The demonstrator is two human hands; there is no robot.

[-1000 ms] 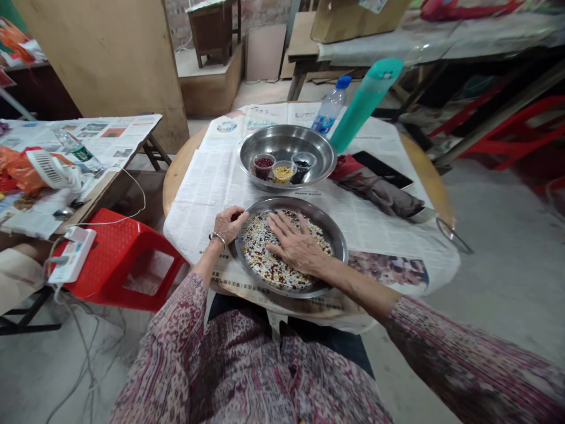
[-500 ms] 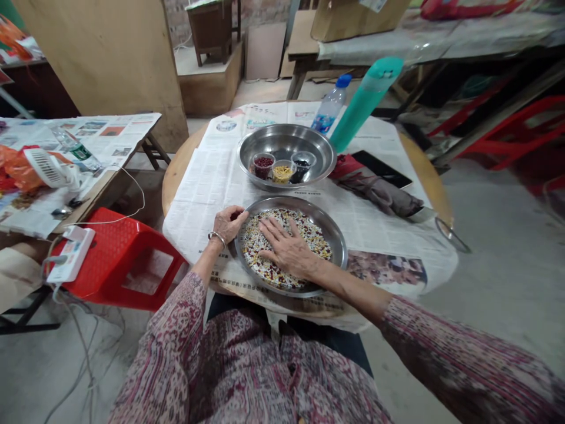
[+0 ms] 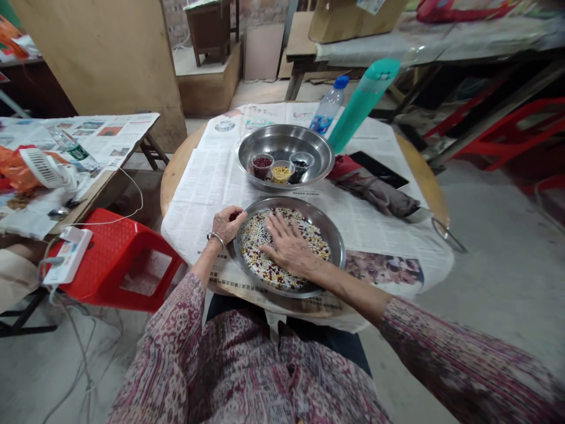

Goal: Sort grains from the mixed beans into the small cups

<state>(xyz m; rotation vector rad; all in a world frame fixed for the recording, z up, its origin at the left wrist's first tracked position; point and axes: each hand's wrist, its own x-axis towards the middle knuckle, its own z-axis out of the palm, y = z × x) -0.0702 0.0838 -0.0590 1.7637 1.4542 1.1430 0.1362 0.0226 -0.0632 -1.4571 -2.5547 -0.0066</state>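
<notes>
A shallow metal basin [image 3: 339, 259] near the table's front edge holds mixed white, yellow and dark red beans and grains [image 3: 260, 256], spread over its bottom. My right hand [image 3: 289, 247] lies flat on them, palm down with fingers stretched out. At the basin's left rim is my left hand [image 3: 226, 224], fingers curled and thumb against the rim; the curled fingertips are partly hidden. Behind stands a second metal basin [image 3: 282, 134] with three clear cups: one of dark red beans [image 3: 262, 165], one of yellow kernels [image 3: 281, 172], one of black beans [image 3: 301, 165].
Newspaper [image 3: 194, 200] covers the round table. Behind the basins stand a water bottle [image 3: 327, 106] and a tall teal container [image 3: 364, 103]. A folded umbrella [image 3: 379, 191] and a dark flat device [image 3: 379, 169] lie at right. A red stool [image 3: 119, 253] carries a power strip [image 3: 68, 256].
My right hand has slid slightly right over the grains, its fingers pointing more away from me. The left hand keeps its place at the rim.
</notes>
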